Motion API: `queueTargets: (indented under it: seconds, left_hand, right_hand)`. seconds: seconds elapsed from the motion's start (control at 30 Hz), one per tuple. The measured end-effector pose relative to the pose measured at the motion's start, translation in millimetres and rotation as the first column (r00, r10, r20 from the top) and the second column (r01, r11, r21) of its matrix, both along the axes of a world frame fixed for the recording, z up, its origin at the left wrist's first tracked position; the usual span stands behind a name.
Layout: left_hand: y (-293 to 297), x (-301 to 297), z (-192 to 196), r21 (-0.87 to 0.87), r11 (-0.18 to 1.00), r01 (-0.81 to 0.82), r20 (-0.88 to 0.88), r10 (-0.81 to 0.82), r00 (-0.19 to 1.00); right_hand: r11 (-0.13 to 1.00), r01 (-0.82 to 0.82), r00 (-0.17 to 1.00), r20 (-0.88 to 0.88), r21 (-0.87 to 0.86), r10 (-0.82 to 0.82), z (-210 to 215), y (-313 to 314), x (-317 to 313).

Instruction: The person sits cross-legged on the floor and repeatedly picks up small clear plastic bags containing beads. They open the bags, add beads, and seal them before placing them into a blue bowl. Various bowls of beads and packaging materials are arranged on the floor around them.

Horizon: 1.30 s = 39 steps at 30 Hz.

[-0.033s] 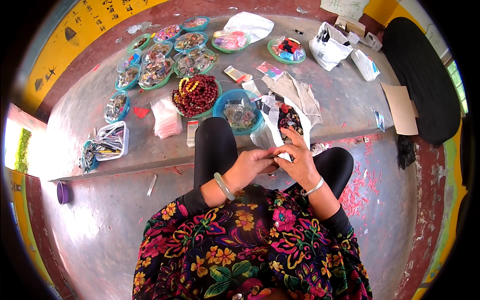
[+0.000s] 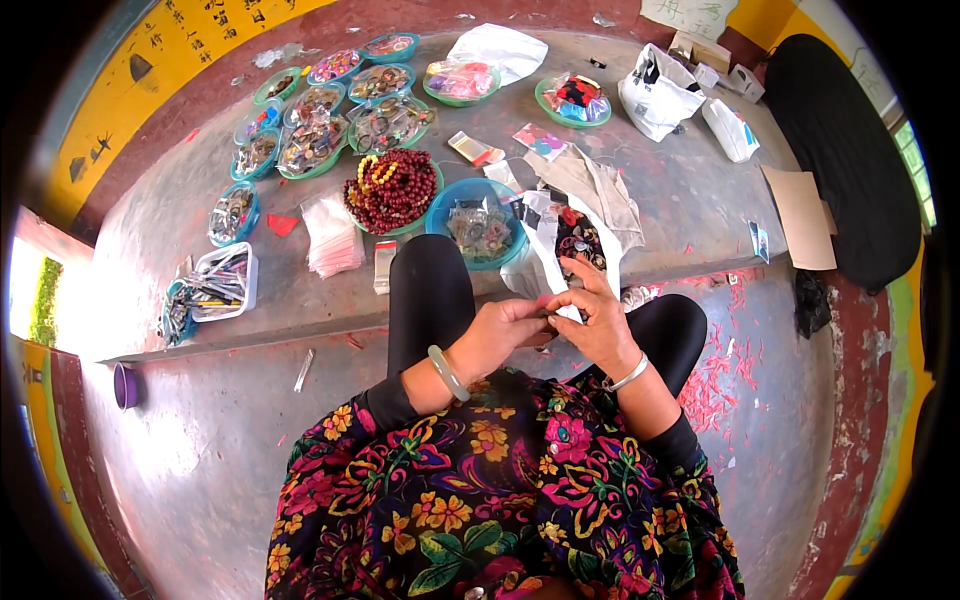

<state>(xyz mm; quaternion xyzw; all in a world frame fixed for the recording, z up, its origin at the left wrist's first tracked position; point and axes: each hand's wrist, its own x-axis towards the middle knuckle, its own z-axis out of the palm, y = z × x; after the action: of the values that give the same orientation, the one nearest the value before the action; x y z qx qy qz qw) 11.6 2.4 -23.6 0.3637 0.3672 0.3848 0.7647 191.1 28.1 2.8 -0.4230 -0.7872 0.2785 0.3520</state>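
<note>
Nothing has shifted since the earlier frame: both hands and every dish keep their places.

Left hand: fingers pinched together on a small pale item, too small to identify; pale green bangle on the wrist.
Right hand: fingertips meet the left hand's on the same item, other fingers spread; silver bracelet on the wrist.
Small pale item: held between the two hands above the lap, just before the near edge of the tabletop.
Blue bowl: on the tabletop beyond the hands, filled with small packets.
Dish of dark red beads: touching the blue bowl's left side.
Stack of clear bags: left of the bead dish.
White plastic bag: far right of the tabletop.
Purple cup: on the floor, well apart at left.
</note>
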Motion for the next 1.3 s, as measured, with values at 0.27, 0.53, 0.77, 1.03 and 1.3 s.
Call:
queueTargets:
  seconds: [0.27, 0.53, 0.77, 1.03, 1.3]
  left_hand:
    - [-1.2, 0.7, 1.8, 0.004, 1.000, -0.002, 0.034, 0.002, 0.999]
    - [-1.1, -0.6, -1.8, 0.021, 0.999, -0.026, -0.022, 0.027, 0.999]
    - [-1.0, -1.8, 6.5, -0.094, 0.992, -0.087, 0.140, 0.100, 0.985]
    - [-0.5, -2.8, 1.3, -0.055, 0.986, -0.158, 0.220, 0.167, 0.961]
    - [-2.8, 2.6, 7.8, -0.045, 0.975, -0.215, 0.190, 0.220, 0.957]
  right_hand:
    - [0.997, -0.073, 0.997, 0.042, 0.028, 0.072, 6.4, 0.2, 1.0]
    - [0.993, -0.100, 0.994, 0.036, 0.066, 0.098, -3.7, 2.7, 0.2]
    - [0.973, 0.167, 0.941, -0.269, -0.161, -0.206, -5.1, -7.1, -18.5]
    - [0.865, 0.016, 0.860, -0.434, -0.502, -0.268, -13.1, -13.5, -14.2]
    - [0.848, 0.024, 0.743, -0.558, -0.529, -0.369, -8.3, -17.1, -20.9]
